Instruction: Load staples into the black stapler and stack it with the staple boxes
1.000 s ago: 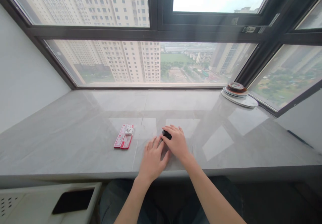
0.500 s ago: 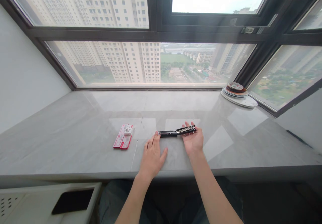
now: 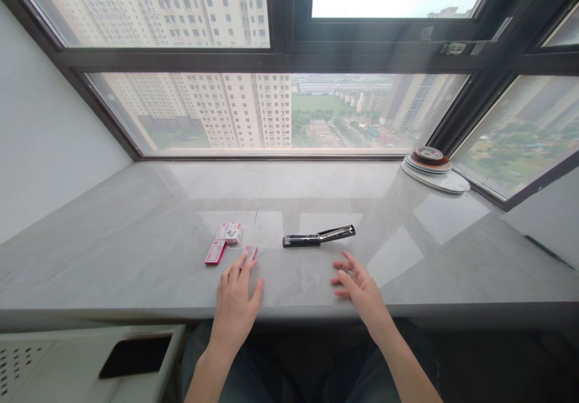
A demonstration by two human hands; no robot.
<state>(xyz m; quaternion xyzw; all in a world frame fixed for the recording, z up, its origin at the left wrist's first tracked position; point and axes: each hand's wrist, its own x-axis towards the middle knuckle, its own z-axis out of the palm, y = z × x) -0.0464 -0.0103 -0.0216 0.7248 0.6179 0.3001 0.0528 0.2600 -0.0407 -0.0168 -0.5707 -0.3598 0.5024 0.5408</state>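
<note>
A black stapler (image 3: 302, 241) lies unfolded on the grey sill, its top arm swung out to the right and the metal parts showing. My left hand (image 3: 235, 297) has its fingers stretched out and the thumb apart; the fingertips rest on a small pink-and-white box (image 3: 251, 252), partly hidden under them. Left of that hand lie a red-and-white box (image 3: 215, 252) and, just behind it, more small boxes (image 3: 229, 232). Nearest the stapler, but apart from it, my right hand (image 3: 359, 285) hovers over the sill with loosely spread fingers and nothing in it.
Stacked plates or lids (image 3: 434, 171) stand in the right back corner by the dark window frame (image 3: 280, 62). A pale marble-like sill (image 3: 158, 258) runs across the view. Below it at the left, a dark flat object (image 3: 134, 356) lies on a white surface (image 3: 49, 361).
Both hands have let go of the stapler, which stays unfolded on the sill. My left hand moved left, and one box slid right, away from the others. My right hand drew back toward me.
</note>
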